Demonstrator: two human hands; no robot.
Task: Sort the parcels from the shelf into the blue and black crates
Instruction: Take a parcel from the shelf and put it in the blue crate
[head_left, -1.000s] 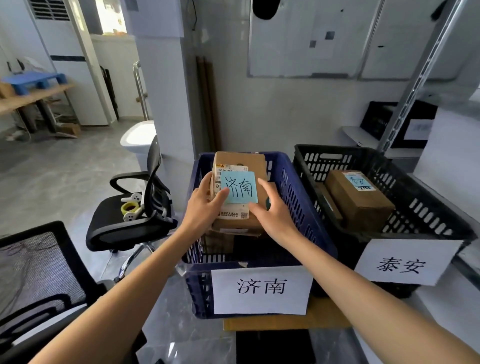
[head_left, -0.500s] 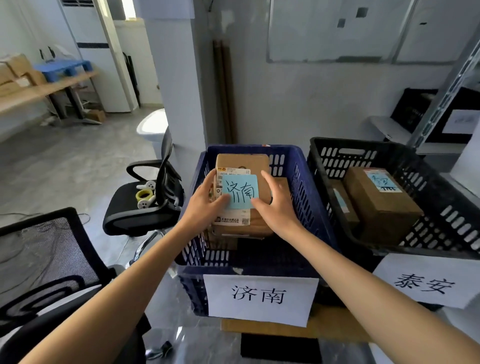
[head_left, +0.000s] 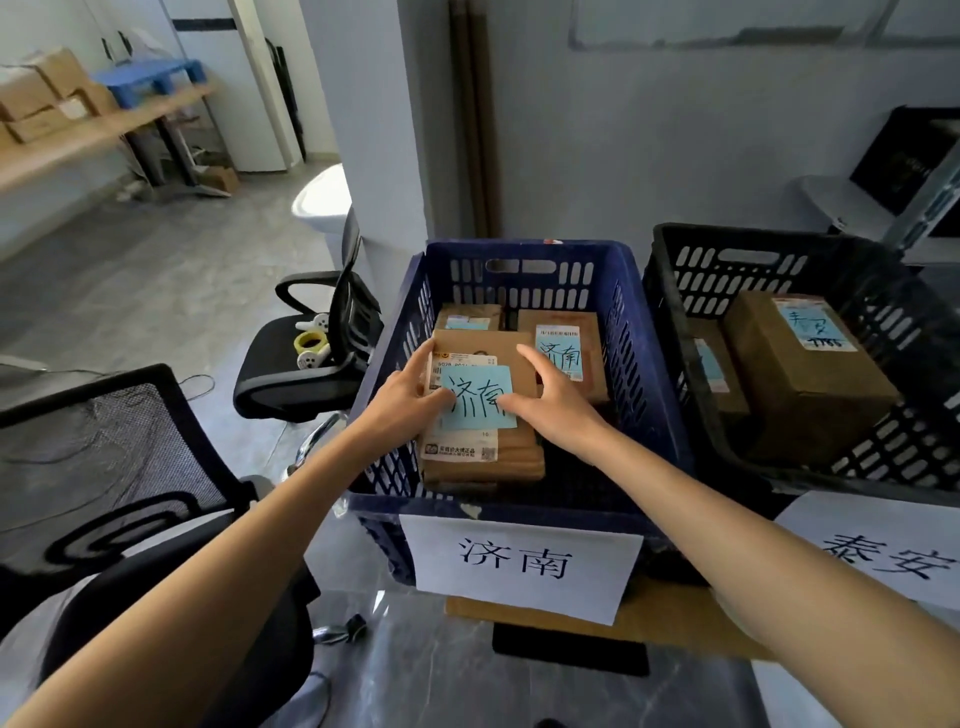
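A flat brown parcel (head_left: 480, 457) with a white shipping label and a blue handwritten note lies on top of a stack inside the blue crate (head_left: 524, 250). My left hand (head_left: 405, 397) holds its left edge, thumb on the note. My right hand (head_left: 556, 400) holds its right side, thumb on the note and index finger stretched along the top. Two more labelled parcels (head_left: 569, 358) (head_left: 467, 317) lie behind it in the same crate. To the right, the black crate (head_left: 727, 247) holds a large brown box (head_left: 800, 384) and a smaller one (head_left: 714, 371).
Each crate carries a white paper sign on its front, blue (head_left: 524, 566) and black (head_left: 883, 556). An office chair (head_left: 291, 384) with tape rolls on its seat stands left of the blue crate, a mesh chair (head_left: 104, 457) nearer me. A pillar (head_left: 363, 104) rises behind; a shelf post (head_left: 930, 197) is at right.
Both hands have lowered the parcel from above the crate's rim down into the blue crate, onto the stack. My view has moved closer and tilted down.
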